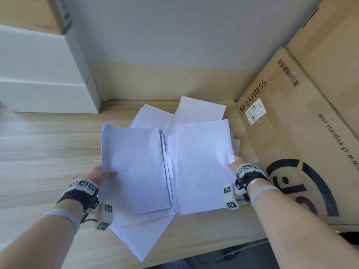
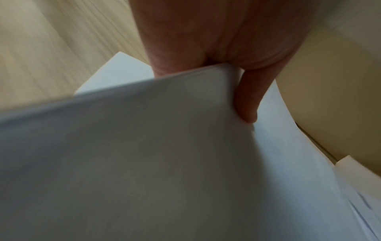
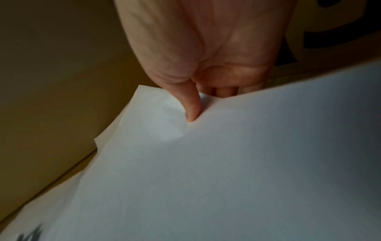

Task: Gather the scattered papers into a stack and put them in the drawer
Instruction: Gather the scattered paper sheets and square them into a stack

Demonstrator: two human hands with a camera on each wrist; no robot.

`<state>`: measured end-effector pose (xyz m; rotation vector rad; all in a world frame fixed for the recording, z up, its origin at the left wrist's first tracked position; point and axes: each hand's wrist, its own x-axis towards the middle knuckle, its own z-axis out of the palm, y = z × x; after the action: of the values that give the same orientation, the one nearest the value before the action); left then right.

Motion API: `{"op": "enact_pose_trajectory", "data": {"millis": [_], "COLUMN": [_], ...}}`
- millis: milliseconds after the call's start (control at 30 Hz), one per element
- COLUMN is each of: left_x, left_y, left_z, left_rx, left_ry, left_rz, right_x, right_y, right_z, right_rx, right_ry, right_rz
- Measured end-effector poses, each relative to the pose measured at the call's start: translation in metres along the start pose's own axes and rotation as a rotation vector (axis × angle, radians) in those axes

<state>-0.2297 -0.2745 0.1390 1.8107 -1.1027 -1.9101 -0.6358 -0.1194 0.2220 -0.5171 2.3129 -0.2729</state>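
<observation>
Paper sheets, white and blank, lie fanned over the middle of the wooden desk (image 1: 48, 152), and we hold two bundles of them, one in each of our hands. Our left hand (image 1: 101, 174) pinches the left bundle (image 1: 134, 167) at its outer long edge, thumb on top and the other fingers underneath; the left wrist view shows the thumb (image 2: 247, 101) pressed onto the top sheet, with several sheet edges stacked under it. Our right hand (image 1: 236, 164) pinches the right bundle (image 1: 202, 164) at its outer edge in the same way; in the right wrist view the thumb (image 3: 192, 106) dents the top sheet into a small crease while the fingertips curl beneath. The two bundles sit side by side, their inner edges near each other over the loose sheets (image 1: 141, 239) below (how many sheets each bundle holds we cannot tell). More sheets stick out behind, toward the wall, and one corner points toward the desk's near edge. A cardboard box (image 1: 291, 133) printed "SF EXPRESS" stands just right of the papers, and white boxes (image 1: 42, 74) stand at the desk's far left. No drawer shows in any view.
</observation>
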Motion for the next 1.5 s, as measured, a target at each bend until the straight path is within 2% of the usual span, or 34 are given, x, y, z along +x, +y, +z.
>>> {"op": "enact_pose_trajectory", "data": {"millis": [200, 333, 500, 700, 933, 1133, 1267, 1367, 1500], "left_x": [0.002, -0.001, 0.0, -0.002, -0.003, -0.004, -0.007, -0.008, -0.008], "left_y": [-0.003, -0.004, -0.005, -0.003, -0.005, 0.001, 0.003, 0.004, 0.002], "left_z": [0.003, 0.007, 0.005, -0.001, -0.006, 0.007, 0.02, 0.024, 0.026], "left_rx": [-0.006, -0.042, -0.042, -0.017, -0.002, -0.023, -0.052, -0.075, -0.079], "left_ry": [-0.019, -0.04, -0.051, -0.028, 0.021, -0.027, -0.062, -0.079, -0.048], "left_rz": [0.013, -0.011, -0.009, 0.008, -0.007, 0.004, 0.03, 0.015, 0.022], "right_x": [0.002, 0.007, 0.006, 0.003, 0.003, -0.007, -0.007, -0.006, -0.004], "right_y": [0.004, 0.008, 0.015, 0.024, 0.033, 0.018, 0.007, 0.001, -0.012], "right_z": [0.017, 0.027, 0.03, 0.01, -0.024, -0.02, 0.018, 0.044, 0.066], "right_rx": [0.084, 0.069, 0.159, 0.337, 0.385, 0.37, 0.335, 0.218, 0.11], "right_ry": [-0.051, 0.043, 0.139, 0.229, 0.304, 0.218, 0.098, 0.033, -0.054], "right_rz": [0.069, 0.05, -0.056, -0.094, -0.156, -0.231, -0.278, -0.288, -0.279]}}
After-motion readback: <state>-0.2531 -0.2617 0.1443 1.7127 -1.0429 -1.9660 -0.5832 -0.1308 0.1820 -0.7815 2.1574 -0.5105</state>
